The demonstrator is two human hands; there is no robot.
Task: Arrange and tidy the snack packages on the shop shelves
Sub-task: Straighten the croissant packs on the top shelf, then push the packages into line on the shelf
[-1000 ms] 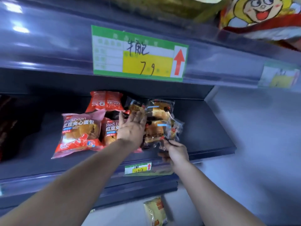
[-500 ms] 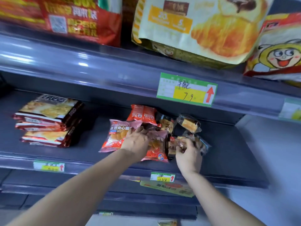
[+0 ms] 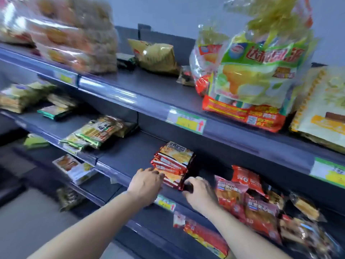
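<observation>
1. The left hand (image 3: 144,185) curls its fingers (image 3: 158,177) against the near left side of the stack of packets (image 3: 175,161). The right hand (image 3: 198,193) pinches the stack's near right corner.
2. That stack sits close to the shelf (image 3: 127,157) lip, so an uneven squeeze could send the glossy top packets sliding over the edge.
3. Red bread packs (image 3: 231,195) crowd the right wrist and are easily knocked. There's bare shelf left and behind.

mostly blur. price tag (image 3: 186,123): red up arrow, figures unreadable. big bag (image 3: 261,71): red chinese lettering, qr code. stack (image 3: 177,156): black label, white characters, illegible.
</observation>
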